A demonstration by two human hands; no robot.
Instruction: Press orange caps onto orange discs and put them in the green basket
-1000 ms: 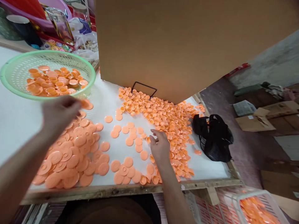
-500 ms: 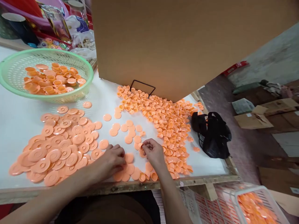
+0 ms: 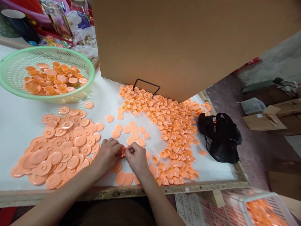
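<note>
My left hand [image 3: 107,154] and my right hand [image 3: 135,157] meet low over the white table [image 3: 18,122], fingertips pinching small orange plastic pieces [image 3: 123,152] between them. A spread of larger orange discs [image 3: 58,147] lies to the left of my hands. Flat small discs [image 3: 128,129] sit just beyond my fingers. A big heap of small orange cups [image 3: 169,122] stretches to the right. The green mesh basket [image 3: 16,53] at the far left holds several assembled orange parts [image 3: 53,78].
A large cardboard box [image 3: 188,40] stands over the far side of the table. A black bag [image 3: 219,136] lies at the right edge. A white crate [image 3: 258,207] with orange parts sits below right. Jars and clutter [image 3: 58,22] line the back left.
My left hand came back from the green basket to the table front. My right hand picked up a small cup and moved left, and both hands now join on the pieces.
</note>
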